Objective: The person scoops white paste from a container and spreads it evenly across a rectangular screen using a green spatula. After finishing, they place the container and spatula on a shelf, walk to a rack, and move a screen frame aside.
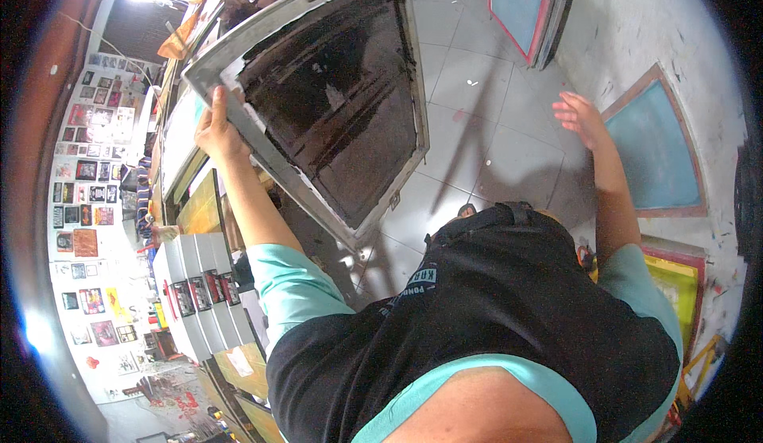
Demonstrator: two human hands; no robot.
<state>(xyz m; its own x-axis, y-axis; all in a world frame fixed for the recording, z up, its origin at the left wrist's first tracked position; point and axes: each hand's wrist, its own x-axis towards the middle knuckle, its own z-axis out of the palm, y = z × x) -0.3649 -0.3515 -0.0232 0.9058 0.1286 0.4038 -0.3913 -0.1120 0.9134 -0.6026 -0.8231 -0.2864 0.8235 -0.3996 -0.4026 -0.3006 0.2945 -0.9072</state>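
Observation:
My left hand (pixel 220 131) grips the left edge of a large framed panel (pixel 350 101). One digit lies along its grey metal rim, and the other fingers are partly hidden. The panel's face is dark and stained, with ragged black tape or residue round its inner border; hinge-like metal fittings sit on its rim. It stands tilted in front of me, over the tiled floor. Out to the right, my right hand (pixel 580 119) is raised in the air with its fingers stretched, open and holding nothing. Nearest to it is a blue-meshed screen frame (pixel 656 153) leaning on the wall.
More screen frames (pixel 520 6) lean at the far right, and a yellow-meshed one (pixel 671 292) stands near my right elbow. Left of me are stacked grey boxes (pixel 191 292) beside a shelf. Small pictures (pixel 91 193) cover the left wall. Grey tiles (pixel 485 101) make up the floor.

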